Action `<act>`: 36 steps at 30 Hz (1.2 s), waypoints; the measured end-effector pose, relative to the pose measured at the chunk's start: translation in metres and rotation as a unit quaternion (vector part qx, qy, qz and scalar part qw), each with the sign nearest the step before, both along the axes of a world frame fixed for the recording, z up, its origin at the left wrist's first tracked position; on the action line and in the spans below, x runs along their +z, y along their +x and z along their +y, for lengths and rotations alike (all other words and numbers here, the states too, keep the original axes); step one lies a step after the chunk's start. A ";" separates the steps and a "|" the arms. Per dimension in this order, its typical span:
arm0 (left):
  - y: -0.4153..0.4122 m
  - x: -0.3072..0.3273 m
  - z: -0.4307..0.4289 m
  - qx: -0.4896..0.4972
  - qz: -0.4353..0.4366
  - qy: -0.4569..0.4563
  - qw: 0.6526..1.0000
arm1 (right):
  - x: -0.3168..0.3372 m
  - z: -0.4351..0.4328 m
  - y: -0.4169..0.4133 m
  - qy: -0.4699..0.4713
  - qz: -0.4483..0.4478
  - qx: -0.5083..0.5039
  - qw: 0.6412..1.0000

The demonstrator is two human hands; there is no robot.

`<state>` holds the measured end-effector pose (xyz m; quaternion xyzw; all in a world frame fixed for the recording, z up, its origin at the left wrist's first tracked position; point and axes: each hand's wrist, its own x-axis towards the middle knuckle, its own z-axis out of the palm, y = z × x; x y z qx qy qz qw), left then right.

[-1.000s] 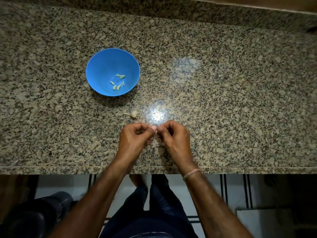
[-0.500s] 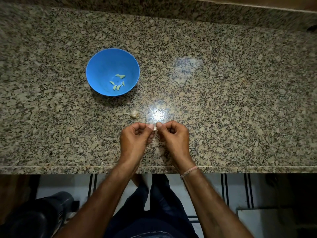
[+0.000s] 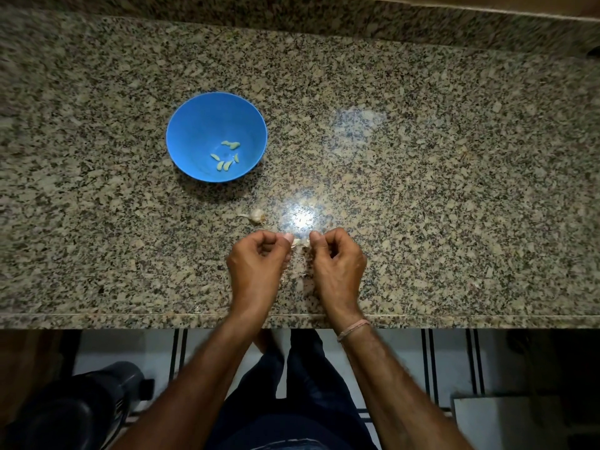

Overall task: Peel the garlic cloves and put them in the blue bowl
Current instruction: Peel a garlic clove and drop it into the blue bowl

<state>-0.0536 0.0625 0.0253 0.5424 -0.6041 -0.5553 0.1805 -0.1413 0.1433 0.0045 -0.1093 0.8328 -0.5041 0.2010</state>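
Above a granite counter (image 3: 422, 190), a left hand (image 3: 256, 266) and right hand (image 3: 339, 267) pinch what appears to be a garlic clove (image 3: 296, 242) between curled fingers, near the blue bowl (image 3: 198, 125) of peeled cloves (image 3: 225, 164).

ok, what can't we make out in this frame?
All head view:
- The clove pinched between left hand and right hand: tiny and covered by the fingertips, so how much skin is left is unclear.
- The peeled cloves in the blue bowl: small and overlapping, so the count is uncertain.
- The garlic piece on the counter: too small to tell cloves from husk.
- The dark object at bottom left: dim and cut off by the frame edge.
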 end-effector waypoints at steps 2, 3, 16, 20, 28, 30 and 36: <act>0.000 0.000 -0.004 0.022 0.036 0.050 0.998 | 0.000 0.004 -0.007 -0.004 0.005 0.033 0.999; 0.000 -0.001 -0.005 0.017 0.034 0.044 0.998 | 0.001 0.005 -0.009 -0.010 0.003 0.051 0.999; -0.003 -0.003 -0.002 -0.043 0.001 -0.069 0.997 | 0.011 0.009 -0.008 -0.095 -0.172 0.073 0.978; 0.001 -0.002 -0.004 -0.105 0.002 -0.162 0.981 | 0.016 0.003 -0.005 -0.106 -0.269 0.022 0.957; 0.005 -0.008 -0.004 -0.117 0.030 -0.094 0.988 | 0.024 -0.001 -0.010 -0.113 -0.488 -0.043 0.864; 0.006 -0.008 -0.005 -0.115 0.034 -0.061 0.991 | 0.023 0.000 -0.008 -0.107 -0.459 -0.021 0.882; 0.006 -0.009 -0.004 -0.141 0.012 -0.037 0.989 | 0.017 0.003 0.000 -0.062 -0.217 0.065 0.972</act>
